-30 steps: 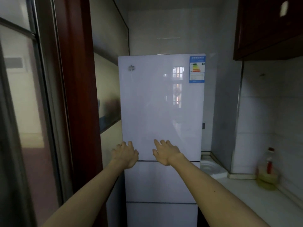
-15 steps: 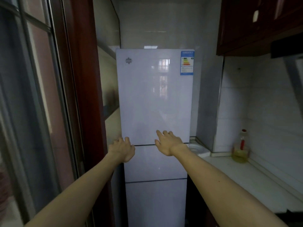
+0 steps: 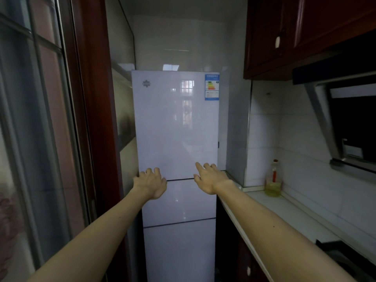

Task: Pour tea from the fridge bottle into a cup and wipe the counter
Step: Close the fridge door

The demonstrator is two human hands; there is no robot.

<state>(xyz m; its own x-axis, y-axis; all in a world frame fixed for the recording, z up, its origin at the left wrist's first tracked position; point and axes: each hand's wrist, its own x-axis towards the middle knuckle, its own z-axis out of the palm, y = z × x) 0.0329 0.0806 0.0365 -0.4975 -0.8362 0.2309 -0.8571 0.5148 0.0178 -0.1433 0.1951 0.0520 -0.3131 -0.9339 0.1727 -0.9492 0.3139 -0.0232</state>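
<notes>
A tall white fridge point(image 3: 177, 127) stands straight ahead with all its doors closed. It has a blue energy label at the top right. My left hand point(image 3: 150, 183) is stretched out in front of the lower left corner of the top door, fingers curled and apart, holding nothing. My right hand point(image 3: 210, 179) reaches toward the lower right part of the same door, fingers spread and empty. Whether either hand touches the door I cannot tell. No tea bottle or cup is in view. A white counter point(image 3: 289, 212) runs along the right wall.
A bottle of yellow oil with a red cap point(image 3: 273, 183) stands at the far end of the counter. Dark red cabinets point(image 3: 295, 33) and a range hood point(image 3: 345, 110) hang above it. A red door frame point(image 3: 95, 119) and glass panels line the left side.
The view has backed away from the fridge, showing more of the counter and the hood. Both hands stay stretched toward the top door's lower edge, the left one nearer its left corner.
</notes>
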